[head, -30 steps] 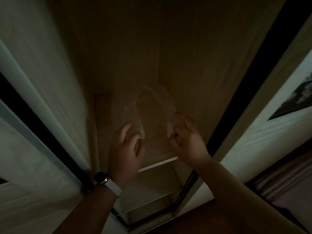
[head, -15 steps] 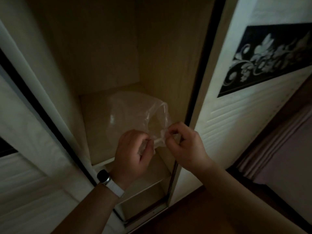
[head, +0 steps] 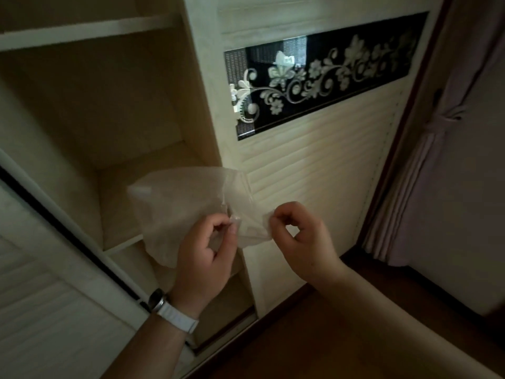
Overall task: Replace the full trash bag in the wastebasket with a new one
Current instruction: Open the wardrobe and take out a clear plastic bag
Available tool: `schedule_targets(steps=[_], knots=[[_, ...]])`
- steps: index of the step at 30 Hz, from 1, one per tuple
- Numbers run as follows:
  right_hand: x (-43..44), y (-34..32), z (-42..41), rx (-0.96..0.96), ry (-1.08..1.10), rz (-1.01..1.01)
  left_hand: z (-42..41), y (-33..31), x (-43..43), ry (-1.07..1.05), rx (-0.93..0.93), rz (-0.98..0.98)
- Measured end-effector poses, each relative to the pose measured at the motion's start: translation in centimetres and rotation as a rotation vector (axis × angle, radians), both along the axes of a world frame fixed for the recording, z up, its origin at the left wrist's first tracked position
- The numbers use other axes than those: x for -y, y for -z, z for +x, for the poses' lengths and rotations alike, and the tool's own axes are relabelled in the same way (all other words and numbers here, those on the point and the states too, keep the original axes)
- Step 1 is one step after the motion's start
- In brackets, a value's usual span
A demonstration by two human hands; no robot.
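Observation:
A thin, clear new trash bag [head: 177, 209] hangs in the air in front of an open wardrobe. My left hand [head: 206, 255], with a white watch on the wrist, pinches the bag's edge between thumb and fingers. My right hand [head: 303, 242] pinches the same edge a little to the right. The bag billows out to the left, partly spread. No wastebasket or full bag is in view.
The open wardrobe has bare shelves [head: 120, 187] at left. Its sliding door [head: 314, 170] with a black floral panel [head: 322, 77] stands behind my hands. A tied curtain [head: 437, 149] hangs at right. Brown floor [head: 314, 337] runs below.
The view has swung right and brightened. Both hands have drawn the bag out of the wardrobe toward the sliding door, still pinching its edge.

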State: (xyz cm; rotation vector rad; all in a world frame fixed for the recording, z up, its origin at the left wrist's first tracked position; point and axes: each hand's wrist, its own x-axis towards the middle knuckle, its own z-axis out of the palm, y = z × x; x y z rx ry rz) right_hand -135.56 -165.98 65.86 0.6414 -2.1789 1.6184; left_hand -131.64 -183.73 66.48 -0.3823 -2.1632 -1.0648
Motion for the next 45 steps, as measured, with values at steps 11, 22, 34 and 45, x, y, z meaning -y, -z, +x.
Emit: schedule_targets(steps=[11, 22, 34, 45], knots=[[-15.3, 0.4, 5.4, 0.0, 0.158, -0.024, 1.7, 1.3, -15.8, 0.204, 0.027, 0.012], [-32.8, 4.7, 7.9, 0.154, 0.647, -0.023, -4.0, 5.2, -35.1, 0.641, 0.231, 0.021], [-50.8, 6.0, 10.7, 0.146, 1.319, 0.112, -8.3, 8.5, -61.8, 1.259, 0.668, 0.084], [-59.6, 6.2, 20.4, 0.236, 1.907, -0.014, -0.6, 8.2, -79.1, 1.717, 0.584, -0.045]])
